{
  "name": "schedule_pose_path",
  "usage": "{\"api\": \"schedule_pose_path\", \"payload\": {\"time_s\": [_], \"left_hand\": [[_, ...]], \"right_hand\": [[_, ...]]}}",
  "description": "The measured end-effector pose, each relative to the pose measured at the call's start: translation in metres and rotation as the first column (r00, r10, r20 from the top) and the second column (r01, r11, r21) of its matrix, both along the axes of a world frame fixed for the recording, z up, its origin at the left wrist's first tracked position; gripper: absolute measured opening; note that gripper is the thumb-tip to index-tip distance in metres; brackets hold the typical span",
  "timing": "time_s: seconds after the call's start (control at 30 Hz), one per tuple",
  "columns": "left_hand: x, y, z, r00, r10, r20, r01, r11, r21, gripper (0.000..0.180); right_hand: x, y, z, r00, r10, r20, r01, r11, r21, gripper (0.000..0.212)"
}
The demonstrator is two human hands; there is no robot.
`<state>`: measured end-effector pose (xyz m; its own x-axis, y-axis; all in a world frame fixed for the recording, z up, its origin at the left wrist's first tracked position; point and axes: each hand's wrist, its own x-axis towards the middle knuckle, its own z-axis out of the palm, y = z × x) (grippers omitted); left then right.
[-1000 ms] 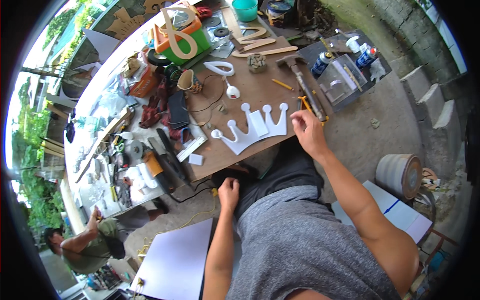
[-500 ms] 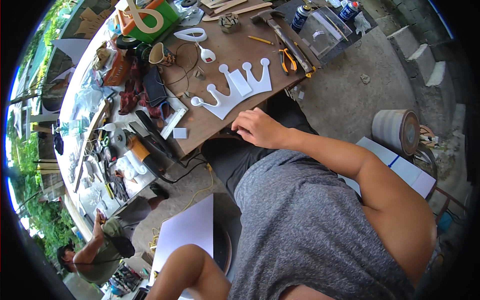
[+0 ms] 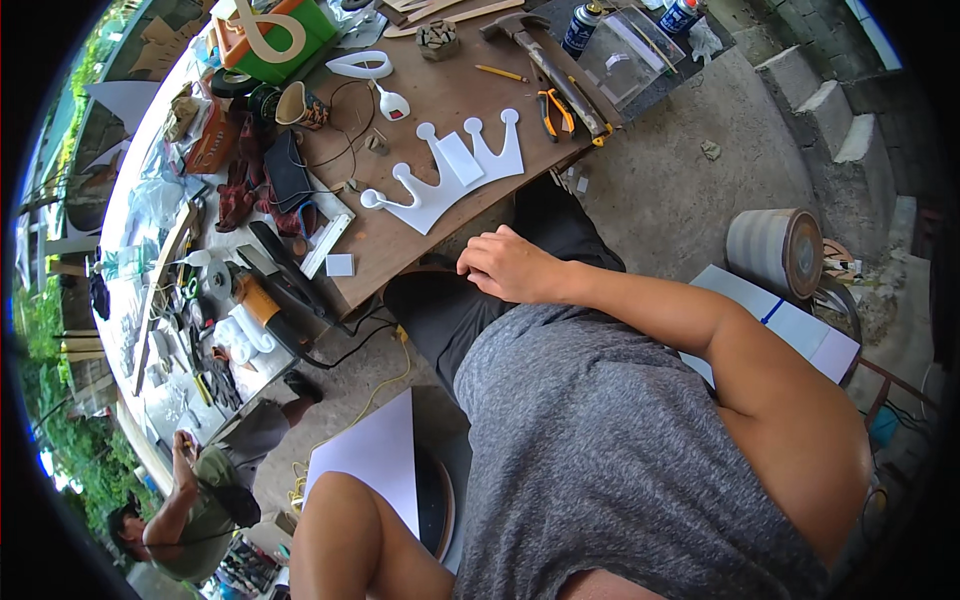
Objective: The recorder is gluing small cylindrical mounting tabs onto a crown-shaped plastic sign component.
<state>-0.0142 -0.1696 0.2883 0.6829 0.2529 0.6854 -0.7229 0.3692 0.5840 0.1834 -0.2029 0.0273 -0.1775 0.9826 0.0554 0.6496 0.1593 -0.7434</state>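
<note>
My right hand (image 3: 510, 265) is over my lap, just off the table's near edge, with its fingers curled in. Their undersides are hidden, so I cannot see whether anything is in them. My left hand is out of view; only a bent left arm (image 3: 365, 530) shows at the lower edge. On the brown table (image 3: 410, 90), nearest to my right hand, lies a white crown-shaped cutout (image 3: 425, 205) with round-tipped points. A white rectangular piece (image 3: 460, 160) rests on its middle. Left of it is a small white square (image 3: 340, 265).
A hammer (image 3: 550, 70), orange-handled pliers (image 3: 548, 115), a pencil (image 3: 500, 73) and a small white bottle (image 3: 393, 104) lie on the table. An angle grinder (image 3: 255, 295) sits among clutter at left. Another person (image 3: 190, 500) stands beyond, lower left. Spray cans (image 3: 581, 30) stand top right.
The view has shifted, so the table and its things appear slightly further left. My right hand has drawn back a little from the crown cutout, its fingers still curled.
</note>
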Motion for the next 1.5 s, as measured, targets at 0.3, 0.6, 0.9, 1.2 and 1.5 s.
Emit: {"api": "schedule_pose_path", "payload": {"time_s": [0.3, 0.6, 0.9, 1.2, 1.5], "left_hand": [[-0.002, 0.0, 0.003, 1.0, 0.014, -0.008, -0.014, 0.999, 0.037, 0.008], [-0.002, 0.001, 0.007, 0.999, 0.03, -0.016, -0.029, 0.998, 0.062, 0.008], [0.002, 0.003, 0.009, 0.999, 0.038, -0.021, -0.037, 0.996, 0.078, 0.008], [0.001, 0.004, 0.012, 0.999, 0.048, -0.017, -0.046, 0.992, 0.115, 0.008], [0.0, 0.007, 0.02, 0.999, 0.046, 0.003, -0.045, 0.982, 0.182, 0.008]], "right_hand": [[-0.001, 0.006, 0.002, 1.0, 0.006, -0.013, -0.005, 1.0, 0.03, 0.009], [0.001, 0.002, -0.002, 1.0, 0.009, 0.013, -0.009, 0.999, -0.033, 0.009], [0.0, 0.003, -0.005, 1.0, 0.021, 0.013, -0.02, 0.999, -0.045, 0.009], [0.002, 0.003, -0.005, 1.0, 0.011, -0.004, -0.011, 0.998, -0.06, 0.008], [0.003, 0.004, -0.003, 1.0, 0.03, 0.002, -0.03, 0.997, -0.066, 0.008]]}}
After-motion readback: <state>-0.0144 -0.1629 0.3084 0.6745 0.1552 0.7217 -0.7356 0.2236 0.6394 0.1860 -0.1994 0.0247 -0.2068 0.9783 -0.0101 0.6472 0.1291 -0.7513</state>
